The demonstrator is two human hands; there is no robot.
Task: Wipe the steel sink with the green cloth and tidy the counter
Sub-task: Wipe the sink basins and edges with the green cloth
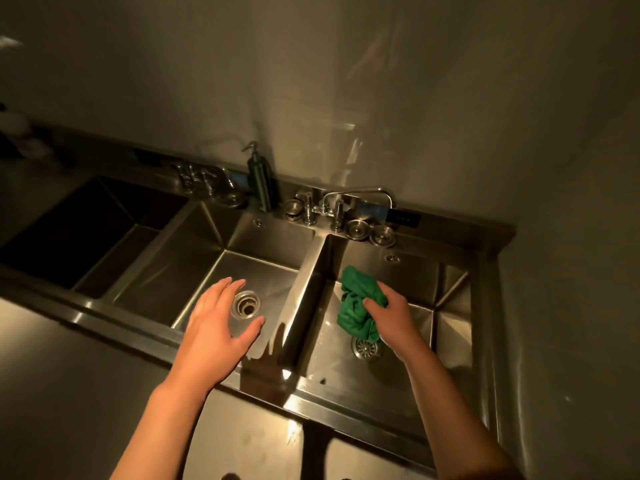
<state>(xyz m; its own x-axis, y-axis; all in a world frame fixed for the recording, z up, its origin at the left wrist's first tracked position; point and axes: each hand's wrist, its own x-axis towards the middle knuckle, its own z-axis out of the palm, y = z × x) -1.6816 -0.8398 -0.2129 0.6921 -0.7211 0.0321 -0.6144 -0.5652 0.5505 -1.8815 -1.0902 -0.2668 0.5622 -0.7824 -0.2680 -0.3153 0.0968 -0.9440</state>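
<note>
Green cloth: deep green, crumpled into a loose bunch with many folds. One end stands up toward the back wall of the basin; the lower end hangs just over a strainer drain.
Position: right of frame centre, inside the right-hand basin of the steel sink. Cannot tell if it touches the basin floor.

Right hand: fingers curled round the bunch, gripping it from the near side.
Left hand: fingers spread and straight, holding nothing, over the middle basin beside its drain.

Edges: the divider wall runs between the two hands. The front rim of the bench passes under both forearms.
Bare steel floor shows to the right of the cloth, up to the basin wall.
The back ledge carries a faucet and a soap dispenser.
</note>
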